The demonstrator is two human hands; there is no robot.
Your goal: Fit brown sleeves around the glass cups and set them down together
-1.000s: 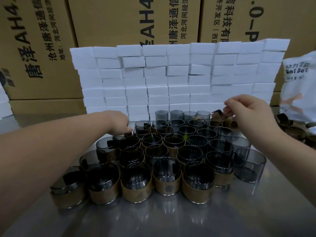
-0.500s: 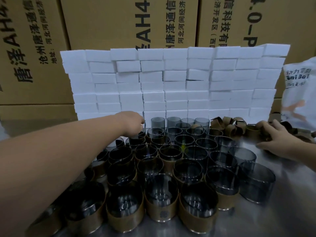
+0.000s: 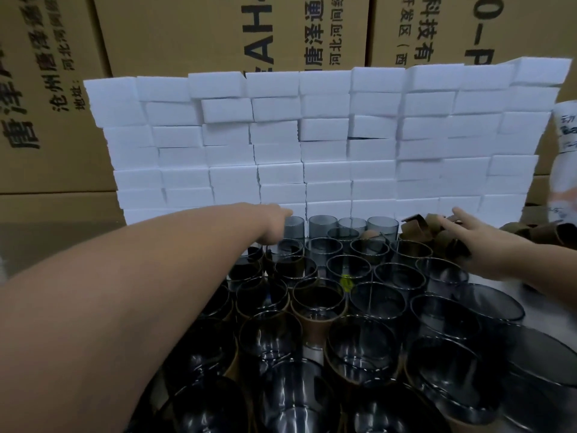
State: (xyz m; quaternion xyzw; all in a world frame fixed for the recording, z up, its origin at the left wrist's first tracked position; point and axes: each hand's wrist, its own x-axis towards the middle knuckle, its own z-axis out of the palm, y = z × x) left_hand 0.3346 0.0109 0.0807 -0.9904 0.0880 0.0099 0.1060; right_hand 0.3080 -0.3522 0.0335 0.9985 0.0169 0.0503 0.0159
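Most round smoky-grey glass cups are judged already sleeved and grouped in front; a bare back row is yet to be done; one is reached for by the left hand, fingers hidden; the loose brown card sleeves are touched by the right hand, fingers straight, nothing gripped.

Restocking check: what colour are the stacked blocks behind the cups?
The stacked blocks are plain white, clearest in the head view.

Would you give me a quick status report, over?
Left hand at back-row cup, grip unclear. Right hand open on sleeves. Packed cups under left arm.
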